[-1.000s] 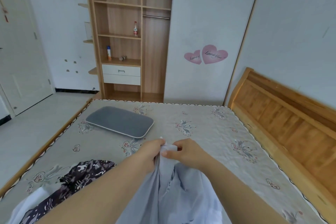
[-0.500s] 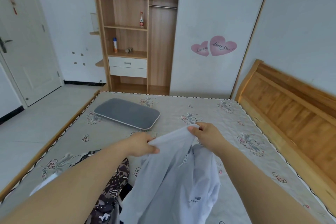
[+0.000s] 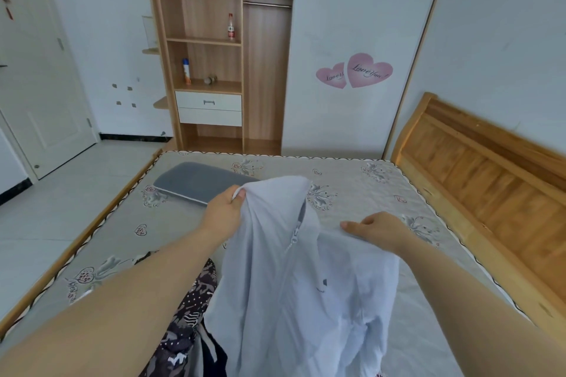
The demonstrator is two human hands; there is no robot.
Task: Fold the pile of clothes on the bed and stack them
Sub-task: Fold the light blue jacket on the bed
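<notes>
From the head view, the left hand [image 3: 225,210] has its grip closed in a pinch on the upper edge of a pale zip-front jacket [image 3: 294,278], holding that edge raised above the bed [image 3: 367,193] — most likely so the cloth hangs free and its shape can be read before it is laid out. The right hand [image 3: 375,228] sits lower and further to the right, its grip narrow, thumb and fingers apparently nipping the jacket's other shoulder edge close to the mattress; the contact itself is partly hidden by the fabric, so the pinch is a judgement. With the two hands apart, the top of the garment is stretched between them, slanting down from the left hand to the right one. The jacket's long axis runs from that held top edge back toward the person, the collar end pointing away toward the wardrobe [image 3: 211,55] and the hem falling out of sight at the bottom of the frame; its zip [image 3: 295,234] runs along the same line, facing up. Just to the left of the jacket, near the left forearm, lies a dark patterned garment [image 3: 190,315] still crumpled on the bed — the rest of the pile, unfolded. A grey pillow [image 3: 196,182] lies beyond the left hand, apart from the clothes.
</notes>
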